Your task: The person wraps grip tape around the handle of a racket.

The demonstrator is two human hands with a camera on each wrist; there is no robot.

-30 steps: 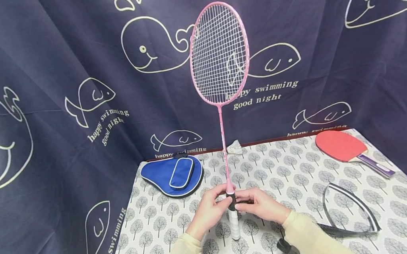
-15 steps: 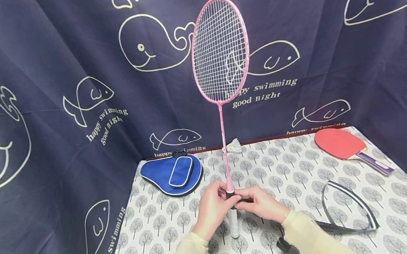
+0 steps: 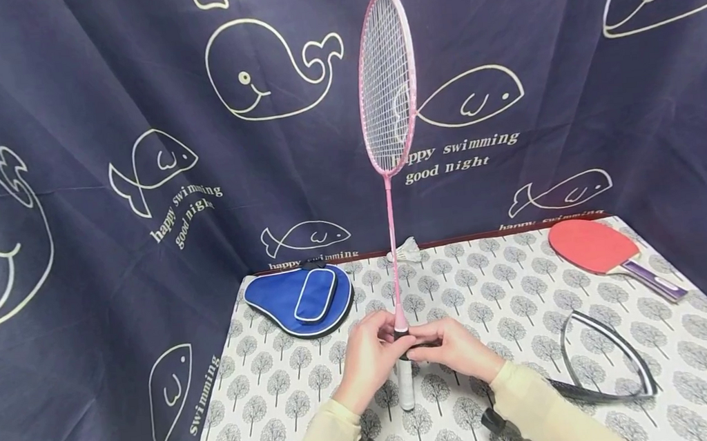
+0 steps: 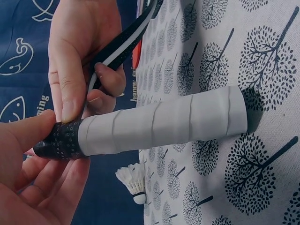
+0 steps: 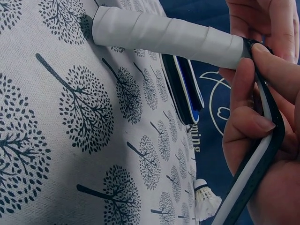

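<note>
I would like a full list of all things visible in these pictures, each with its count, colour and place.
badminton racket: one, pink frame, white strings; upright, butt on the table, white-wrapped handle between both hands.
grip tape: one strip, black with a white stripe; loops over the table at right, its end wound round the top of the handle.
paddle case: one, blue; far left of the table.
table tennis paddle: one, red face, purple and white handle; far right.
shuttlecock: one, white; at the far edge, behind the racket shaft.
tablecloth: one, pale with dark tree print; covers the table.
curtain: dark blue with whale drawings; behind and at the sides.
left hand: holds the handle top.
right hand: pinches the tape.
</note>
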